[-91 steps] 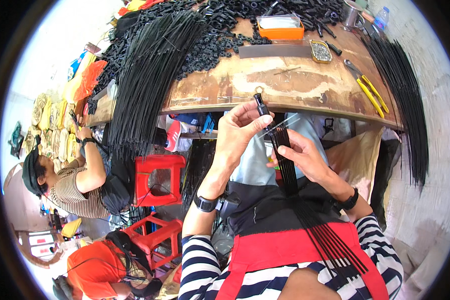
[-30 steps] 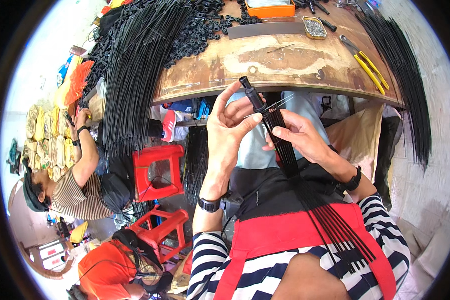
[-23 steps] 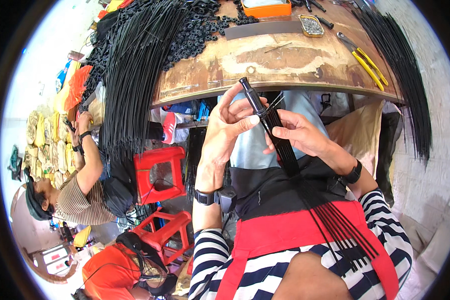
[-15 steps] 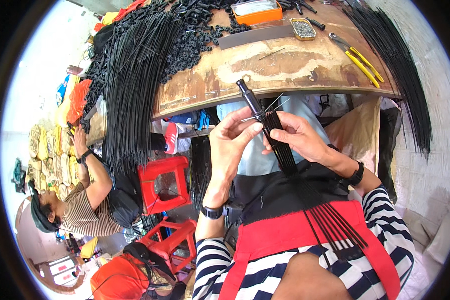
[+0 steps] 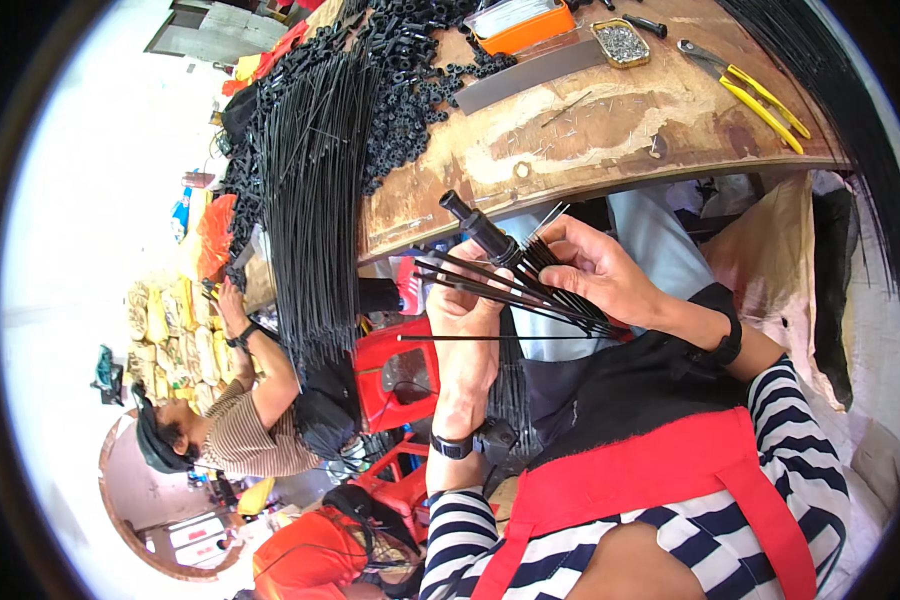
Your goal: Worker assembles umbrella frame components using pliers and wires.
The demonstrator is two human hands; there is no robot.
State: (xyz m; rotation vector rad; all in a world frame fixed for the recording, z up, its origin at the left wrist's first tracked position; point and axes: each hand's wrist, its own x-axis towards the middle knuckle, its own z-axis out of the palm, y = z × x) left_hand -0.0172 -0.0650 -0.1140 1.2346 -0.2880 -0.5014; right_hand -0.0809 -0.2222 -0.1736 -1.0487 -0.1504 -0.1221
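Note:
A black plastic tubular fitting (image 5: pixel 480 228) with a narrower stepped end tilts toward the upper left above my lap. My left hand (image 5: pixel 465 310) is closed around its lower end, the fingertips partly hidden behind thin black rods (image 5: pixel 515 290). Several of these rods fan out leftward across that hand. With fingers closed, my right hand (image 5: pixel 595 270) grips the bundle of thin black rods (image 5: pixel 560 275) beside the fitting's lower end. Some bright thin tips stick up above the right fingers.
On the wooden table (image 5: pixel 530 130) lie yellow-handled pliers (image 5: pixel 760 105), a tin of small metal pieces (image 5: pixel 622 45), an orange box (image 5: pixel 525 27) and heaped black fittings (image 5: pixel 410 100). Long black rods (image 5: pixel 315 210) hang over its edge. A person (image 5: pixel 240 420) works at left near red stools (image 5: pixel 395 375).
The rods have swung from hanging down over my apron to fanning leftward across my left hand. The fitting tilts further left. The view has shifted, so the scene appears further right.

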